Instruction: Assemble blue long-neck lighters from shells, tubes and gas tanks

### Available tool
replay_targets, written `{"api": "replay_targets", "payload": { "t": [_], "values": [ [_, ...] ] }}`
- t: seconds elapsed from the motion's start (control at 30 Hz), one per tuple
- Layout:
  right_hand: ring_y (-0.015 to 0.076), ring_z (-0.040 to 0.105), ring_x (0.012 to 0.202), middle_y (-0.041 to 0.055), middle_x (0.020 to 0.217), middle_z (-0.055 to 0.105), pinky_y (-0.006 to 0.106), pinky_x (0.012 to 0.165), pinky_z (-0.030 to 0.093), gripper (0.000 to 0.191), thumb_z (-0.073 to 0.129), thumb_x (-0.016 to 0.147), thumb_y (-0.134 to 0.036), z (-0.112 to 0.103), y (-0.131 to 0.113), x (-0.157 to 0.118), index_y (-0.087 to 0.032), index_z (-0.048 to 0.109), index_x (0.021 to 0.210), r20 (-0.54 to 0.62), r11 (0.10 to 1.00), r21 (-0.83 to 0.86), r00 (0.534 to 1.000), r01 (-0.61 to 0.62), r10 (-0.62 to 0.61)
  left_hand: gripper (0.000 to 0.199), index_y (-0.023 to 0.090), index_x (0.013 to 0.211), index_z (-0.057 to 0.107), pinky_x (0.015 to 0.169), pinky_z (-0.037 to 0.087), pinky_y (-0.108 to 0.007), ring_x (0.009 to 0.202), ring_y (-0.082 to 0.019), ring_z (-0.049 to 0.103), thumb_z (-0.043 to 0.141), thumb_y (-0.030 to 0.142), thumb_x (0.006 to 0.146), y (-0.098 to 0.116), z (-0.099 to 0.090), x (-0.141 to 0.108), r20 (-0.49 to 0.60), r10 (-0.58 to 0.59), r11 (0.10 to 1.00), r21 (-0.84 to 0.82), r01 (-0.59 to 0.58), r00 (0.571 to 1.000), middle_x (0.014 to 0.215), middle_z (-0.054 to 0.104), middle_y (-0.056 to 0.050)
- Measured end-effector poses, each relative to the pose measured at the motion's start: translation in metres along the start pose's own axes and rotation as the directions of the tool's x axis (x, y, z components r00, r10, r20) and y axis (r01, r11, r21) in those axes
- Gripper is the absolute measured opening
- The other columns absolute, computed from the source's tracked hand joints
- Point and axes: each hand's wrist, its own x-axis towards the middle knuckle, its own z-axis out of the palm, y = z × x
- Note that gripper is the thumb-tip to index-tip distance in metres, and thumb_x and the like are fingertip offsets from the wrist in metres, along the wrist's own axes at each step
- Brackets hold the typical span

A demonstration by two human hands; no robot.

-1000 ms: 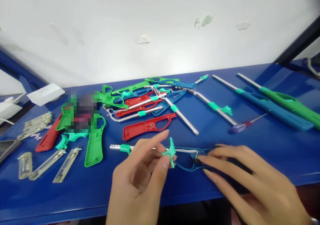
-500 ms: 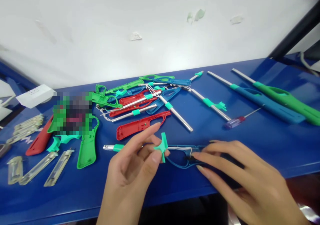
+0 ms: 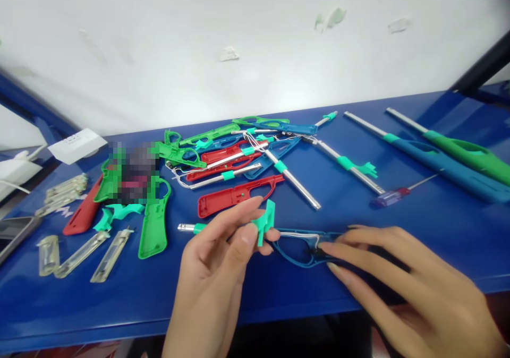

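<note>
Between its thumb and fingers, my left hand pinches a small teal trigger piece, held above the table. My right hand has its fingers closed on a blue handle shell that lies near the front edge. White wires run along this shell beside its loop, and a fingertip presses near their bend. A metal tube with a teal collar sticks out to the left behind my left hand. The right end of the shell is hidden under my right hand.
Red, green and blue shells, with metal tubes, are heaped mid-table. A screwdriver and two long lighters lie right. Clear tanks, a green shell, a white box and a phone are left.
The view has shifted left, so things appear farther right. The teal piece has turned in my left hand's fingers. My right hand stays on the blue shell.
</note>
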Motion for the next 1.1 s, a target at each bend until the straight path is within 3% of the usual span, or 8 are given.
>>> {"api": "replay_targets", "payload": {
  "t": [0.23,0.47,0.63,0.83,0.93,1.03,1.1],
  "values": [
    [0.0145,0.062,0.115,0.0008,0.124,0.065,0.027,0.098,0.049,0.025,0.060,0.109,-0.031,0.002,0.000,-0.002,-0.031,0.071,0.131,-0.012,1.000,0.030,1.000,0.008,-0.007,0.037,0.033,0.131,0.078,0.082,0.065,-0.013,0.097,-0.016,0.083,0.082,0.023,0.096,0.006,0.000,0.001,0.076,-0.090,0.990,-0.102,0.098,0.993,0.109,0.083,0.000],
    [0.0160,0.061,0.117,0.0015,0.127,0.066,0.027,0.101,0.047,0.033,0.064,0.104,-0.016,0.004,0.003,-0.003,-0.027,0.070,0.134,-0.036,0.996,0.078,0.999,0.040,-0.038,0.029,0.033,0.117,0.084,0.090,0.067,-0.018,0.102,-0.019,0.083,0.082,0.014,0.094,0.005,-0.007,0.000,0.122,-0.147,0.936,-0.303,0.178,0.981,0.104,0.082,0.003],
    [0.0166,0.064,0.114,0.0013,0.128,0.067,0.028,0.097,0.050,0.031,0.063,0.104,-0.018,0.001,0.005,-0.002,-0.027,0.071,0.133,-0.045,0.997,0.051,0.997,0.062,-0.060,0.033,0.034,0.125,0.080,0.093,0.066,-0.019,0.105,-0.020,0.082,0.080,0.018,0.096,0.003,-0.004,-0.002,0.063,-0.115,0.956,-0.266,0.128,0.991,0.099,0.079,0.003],
    [0.0167,0.066,0.112,0.0012,0.126,0.068,0.028,0.093,0.053,0.033,0.066,0.102,-0.016,0.001,0.005,0.000,-0.028,0.071,0.132,-0.069,0.996,0.046,0.995,0.071,-0.068,0.013,0.033,0.110,0.084,0.080,0.064,-0.012,0.089,-0.013,0.083,0.081,0.031,0.097,0.001,0.001,-0.001,0.018,-0.021,0.996,-0.092,0.022,1.000,0.088,0.078,0.005],
    [0.0148,0.065,0.113,0.0010,0.125,0.067,0.024,0.095,0.052,0.033,0.065,0.102,-0.014,0.002,0.004,0.001,-0.027,0.071,0.132,-0.064,0.996,0.052,0.995,0.074,-0.071,0.010,0.033,0.105,0.085,0.067,0.061,-0.013,0.070,-0.010,0.077,0.082,0.032,0.095,0.002,0.003,-0.004,-0.001,0.102,0.981,0.166,-0.100,0.995,0.079,0.079,0.004],
    [0.0142,0.063,0.115,0.0007,0.126,0.066,0.025,0.097,0.050,0.029,0.063,0.105,-0.019,0.002,0.003,-0.001,-0.029,0.070,0.132,-0.045,0.998,0.047,0.999,0.028,-0.026,0.014,0.034,0.099,0.085,0.063,0.058,-0.018,0.065,-0.011,0.071,0.084,0.023,0.089,0.002,0.005,-0.009,0.067,0.299,0.788,0.546,-0.286,0.952,0.077,0.078,0.006],
    [0.0150,0.064,0.115,0.0007,0.125,0.066,0.027,0.099,0.050,0.025,0.061,0.108,-0.026,0.001,0.001,-0.002,-0.031,0.071,0.131,-0.022,1.000,0.028,1.000,-0.007,0.008,0.018,0.035,0.097,0.084,0.070,0.059,-0.022,0.070,-0.012,0.073,0.084,0.020,0.088,0.001,0.006,-0.009,0.180,0.371,0.622,0.680,-0.388,0.911,0.083,0.081,0.008]
  ]
}}
